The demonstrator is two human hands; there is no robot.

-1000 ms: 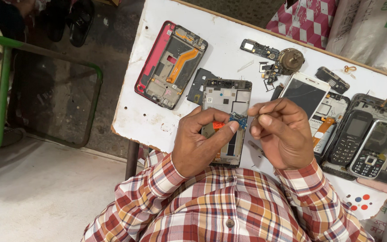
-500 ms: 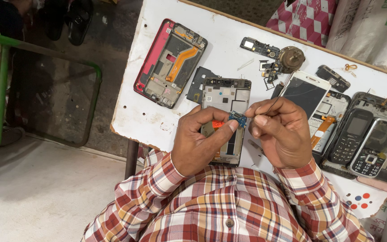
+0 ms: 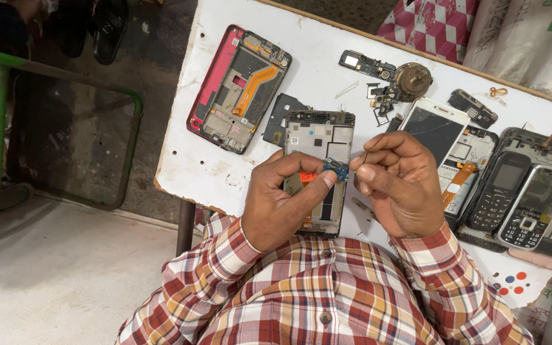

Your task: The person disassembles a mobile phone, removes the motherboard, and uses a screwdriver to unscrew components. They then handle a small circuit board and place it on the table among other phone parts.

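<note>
Over white table (image 3: 212, 172), head view | left hand (image 3: 282, 201) and right hand (image 3: 400, 185) both pinching small blue circuit board (image 3: 336, 168) just above opened silver phone frame (image 3: 317, 166) | risk: tiny board could slip or bend under uneven pinch | count: one red-edged frame (image 3: 237, 86), two keypad phones (image 3: 512, 198)

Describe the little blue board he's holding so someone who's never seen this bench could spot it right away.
Start at the white table and find the opened grey phone frame lying in front of the person. Just above it, the left hand and right hand meet, pinching a tiny blue board between their fingertips. It is the only blue part and the only one lifted off the table.
</note>
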